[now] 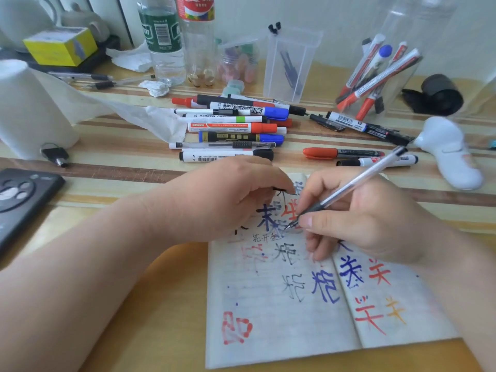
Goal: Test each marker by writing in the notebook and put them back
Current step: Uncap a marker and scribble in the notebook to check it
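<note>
While our right hand grips a clear pen by its dark rubber sleeve, thumb and forefinger pinched near the tip, the point touches the left page of the open notebook. The barrel slants up and away to the far right.

Our left hand lies palm down on the far left corner of the notebook with its fingers curled toward the page. A small dark shape shows at its fingertips, and we cannot tell whether the hand holds anything. The two hands are close together, almost touching over the writing.

The notebook lies flat on the near side of the table, both pages covered with characters in red, blue, black and orange.

Just beyond our left hand a pile of markers lies on its side, with red, blue and black caps mixed. To the right of it lie a red-capped marker and, nearer us, a white marker, side by side. Far right, a clear jar holds several more markers leaning together.

A paper roll stands at far left, with a dark phone lying nearer.
</note>
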A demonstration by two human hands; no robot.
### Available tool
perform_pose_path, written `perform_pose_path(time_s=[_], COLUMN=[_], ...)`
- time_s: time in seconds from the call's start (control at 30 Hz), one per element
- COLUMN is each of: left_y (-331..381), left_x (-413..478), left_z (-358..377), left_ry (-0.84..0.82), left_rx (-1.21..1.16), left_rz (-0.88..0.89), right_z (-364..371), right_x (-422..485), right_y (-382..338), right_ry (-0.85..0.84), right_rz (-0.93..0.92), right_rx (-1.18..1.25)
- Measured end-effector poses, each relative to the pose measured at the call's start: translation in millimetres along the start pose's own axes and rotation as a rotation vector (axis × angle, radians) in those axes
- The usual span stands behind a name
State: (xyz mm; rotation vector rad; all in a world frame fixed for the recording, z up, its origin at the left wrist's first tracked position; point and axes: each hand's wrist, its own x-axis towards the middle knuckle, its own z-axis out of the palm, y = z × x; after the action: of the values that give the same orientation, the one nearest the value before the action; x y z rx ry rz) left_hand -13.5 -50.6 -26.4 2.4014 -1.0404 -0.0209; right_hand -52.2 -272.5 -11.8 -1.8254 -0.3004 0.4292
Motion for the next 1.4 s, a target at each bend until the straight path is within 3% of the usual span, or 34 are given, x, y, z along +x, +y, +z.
perform_pose_path(time_s=[0.13, 0.27, 0.47, 0.7, 0.97, 1.17, 1.4], left_y=[1, -2, 4, 9, 10, 11, 11], left_x=[3, 5, 5, 7, 8, 8, 8], left_z=[4, 3, -1, -3, -2, -2, -2], left_ry=[0.017, -0.113, -0.165, -0.174, -0.173, -0.175, -0.184], left_rx=[-0.005, 0.014, 0.003, 0.025, 0.011, 0.018, 0.017], left_rz=[0.024, -0.083, -0.165, -0.249, -0.261, -0.265, -0.277], right_z=[6, 4, 2, 2, 4, 4, 5], right_x=[1, 4, 4, 7, 8, 6, 5], right_y=[-1, -1, -1, 0, -3, -2, -4], right_ry=[-0.026, 0.002, 0.036, 0.049, 0.081, 0.076, 0.056], right_rz=[-0.023, -0.014, -0.060, -0.047, -0.064, -0.024, -0.061], right_rx=[0.029, 0.011, -0.172, -0.193, -0.329, -0.220, -0.279])
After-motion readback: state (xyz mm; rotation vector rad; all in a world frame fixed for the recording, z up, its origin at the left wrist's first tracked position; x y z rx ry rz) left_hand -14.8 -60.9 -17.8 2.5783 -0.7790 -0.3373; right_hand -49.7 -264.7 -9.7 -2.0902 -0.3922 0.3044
